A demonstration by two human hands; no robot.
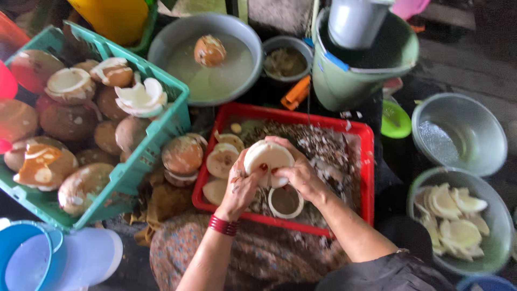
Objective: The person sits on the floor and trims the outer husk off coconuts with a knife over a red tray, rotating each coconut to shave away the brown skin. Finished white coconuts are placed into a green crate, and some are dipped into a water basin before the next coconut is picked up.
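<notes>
A white coconut half (269,157) is gripped mid-frame between the left hand (243,186) and right hand (299,175), above a red tray (367,161).

Green crate (172,121) of husked coconuts, green bucket (344,81), grey basin (245,32) of water

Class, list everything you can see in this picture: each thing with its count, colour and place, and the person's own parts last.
Coconut half: one, white, held over the red tray.
Red tray: one, centre, holds shell scraps.
Green crate: one, left, full of brown coconuts.
Grey basin: one, top centre, cloudy liquid, one coconut floating.
Green bucket: one, top right.
Bowl of white pieces: one, grey, lower right.
Empty bowl: one, grey, right.
Blue tub: one, bottom left.
Left hand: grips the coconut half.
Right hand: grips it too.
</notes>
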